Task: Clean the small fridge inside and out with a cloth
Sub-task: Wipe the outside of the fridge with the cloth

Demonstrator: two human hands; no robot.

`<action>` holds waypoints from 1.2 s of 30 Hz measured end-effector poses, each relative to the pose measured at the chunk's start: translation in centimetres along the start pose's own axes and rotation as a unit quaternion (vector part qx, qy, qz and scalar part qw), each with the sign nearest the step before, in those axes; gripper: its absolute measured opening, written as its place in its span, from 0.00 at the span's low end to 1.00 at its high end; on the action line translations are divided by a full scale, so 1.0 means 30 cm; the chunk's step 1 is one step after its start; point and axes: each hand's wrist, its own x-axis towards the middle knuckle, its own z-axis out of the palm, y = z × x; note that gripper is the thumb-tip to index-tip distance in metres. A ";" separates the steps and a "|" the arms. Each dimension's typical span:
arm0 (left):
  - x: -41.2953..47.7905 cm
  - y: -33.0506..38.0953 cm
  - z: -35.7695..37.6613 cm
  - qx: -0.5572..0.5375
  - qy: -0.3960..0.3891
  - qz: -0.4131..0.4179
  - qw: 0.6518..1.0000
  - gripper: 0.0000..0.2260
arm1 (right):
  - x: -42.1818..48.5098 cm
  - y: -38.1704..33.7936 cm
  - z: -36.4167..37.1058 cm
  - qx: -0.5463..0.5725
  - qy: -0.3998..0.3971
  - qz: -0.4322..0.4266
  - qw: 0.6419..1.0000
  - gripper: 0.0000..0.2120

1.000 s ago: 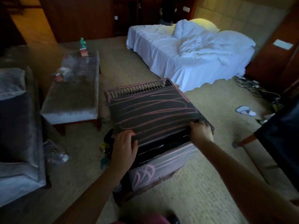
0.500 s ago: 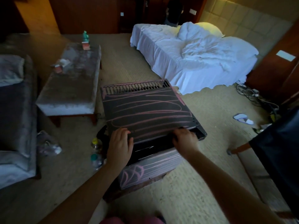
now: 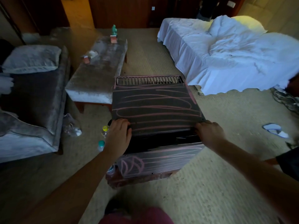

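Leftmost, grey sofa (image 3: 32,97) w/ a cushion; next, a long padded bench (image 3: 97,73), green bottle (image 3: 114,29) at its far end. Two capped bottles (image 3: 104,129) stand on the carpet (image 3: 218,183) just beside the small fridge (image 3: 153,104). Its near-left top corner is gripped by the left hand (image 3: 119,135), fingers curled on the edge. Fridge sits mid-floor btwn bench & bed (image 3: 226,59), dark w/ pink scribbles, vent grille (image 3: 148,80) at far edge. At near-right corner the right hand (image 3: 208,135) grips, fingers curled round it.
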 end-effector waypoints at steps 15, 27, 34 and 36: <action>-0.011 0.009 -0.002 0.008 0.034 -0.108 0.994 0.16 | -0.012 -0.072 0.047 0.041 0.011 0.028 0.999 0.06; -0.014 -0.013 0.005 -0.098 0.059 -0.093 0.989 0.14 | -0.010 -0.689 -0.029 0.215 0.053 -0.065 0.973 0.13; -0.028 -0.048 -0.041 -0.137 0.082 -0.030 0.987 0.12 | -0.020 -0.578 -0.021 0.213 0.125 -0.008 0.969 0.09; -0.044 -0.081 -0.057 -0.147 0.088 -0.031 0.985 0.12 | -0.032 -0.446 0.004 0.210 0.124 0.080 0.966 0.07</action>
